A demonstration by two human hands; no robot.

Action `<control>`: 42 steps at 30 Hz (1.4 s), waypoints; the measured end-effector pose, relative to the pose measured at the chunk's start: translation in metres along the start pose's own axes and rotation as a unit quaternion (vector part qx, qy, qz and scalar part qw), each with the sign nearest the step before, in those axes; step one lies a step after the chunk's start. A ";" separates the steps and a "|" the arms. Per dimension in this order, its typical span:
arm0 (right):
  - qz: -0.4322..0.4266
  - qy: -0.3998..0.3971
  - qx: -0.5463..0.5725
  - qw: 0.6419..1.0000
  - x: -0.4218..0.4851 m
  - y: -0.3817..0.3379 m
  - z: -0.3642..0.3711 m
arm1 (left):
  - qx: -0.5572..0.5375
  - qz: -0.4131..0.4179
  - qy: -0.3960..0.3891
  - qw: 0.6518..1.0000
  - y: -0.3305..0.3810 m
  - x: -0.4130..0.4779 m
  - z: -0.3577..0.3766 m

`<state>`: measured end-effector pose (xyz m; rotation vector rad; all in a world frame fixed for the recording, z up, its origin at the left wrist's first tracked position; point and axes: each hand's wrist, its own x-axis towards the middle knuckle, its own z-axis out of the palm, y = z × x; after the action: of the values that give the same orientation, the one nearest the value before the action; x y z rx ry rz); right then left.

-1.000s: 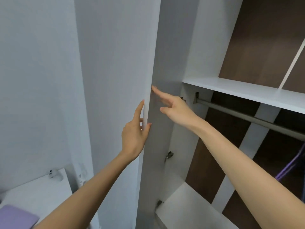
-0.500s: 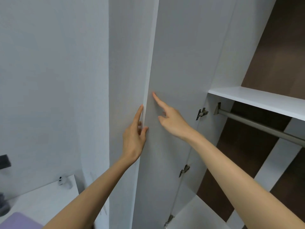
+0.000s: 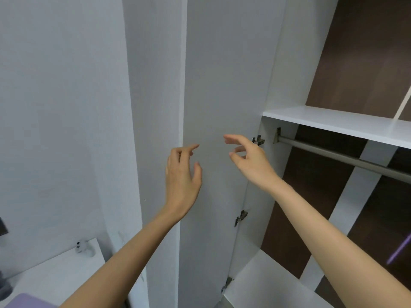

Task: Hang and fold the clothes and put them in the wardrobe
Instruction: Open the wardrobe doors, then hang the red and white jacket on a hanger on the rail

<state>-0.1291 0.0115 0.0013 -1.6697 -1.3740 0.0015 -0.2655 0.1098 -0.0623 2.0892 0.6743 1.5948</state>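
The wardrobe (image 3: 295, 63) stands at the right, and its door (image 3: 222, 74) is swung open toward the person, so that the inner face looks to the room. The free edge of the door runs straight up and down, just beside a grey panel (image 3: 155, 85) and the pale wall (image 3: 55, 107). The left hand (image 3: 182, 172) is raised in front of this edge, with loosely bent fingers that hold nothing; I cannot tell if it touches the door. The right hand (image 3: 249, 161) is also open, its fingers spread and a little curved before the inner face, near the top hinge (image 3: 258, 140). A strip of bare door shows between the two hands. Inside, a white shelf (image 3: 333, 123) lies above a metal rail (image 3: 333, 156), and there is open room from the rail down to the bottom board (image 3: 266, 285). A purple strip (image 3: 400, 250) at the far right is too blurred to name. At the lower left a white worktop (image 3: 55, 270) carries a small white object (image 3: 83, 247).
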 end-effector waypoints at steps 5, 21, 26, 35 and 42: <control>0.049 0.059 -0.023 0.997 -0.049 0.015 -0.050 | -0.006 -0.001 -0.104 0.995 0.036 -0.016 0.010; 0.259 0.178 -0.140 0.939 -0.238 0.037 -0.137 | -0.117 0.040 -0.366 0.922 0.132 -0.102 0.101; 0.307 0.242 -0.176 0.903 -0.293 0.008 -0.130 | -0.165 0.082 -0.433 0.882 0.149 -0.130 0.098; 0.433 0.364 -0.207 0.798 -0.414 -0.077 -0.056 | -0.255 0.181 -0.567 0.762 0.166 -0.198 0.038; 0.518 0.461 -0.237 0.680 -0.521 -0.168 -0.010 | -0.328 0.243 -0.639 0.652 0.217 -0.279 -0.020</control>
<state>-0.4452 -0.4055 -0.1597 -2.1739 0.4726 -0.5097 -0.3205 -0.2312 -0.1395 2.1407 -0.8829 0.0625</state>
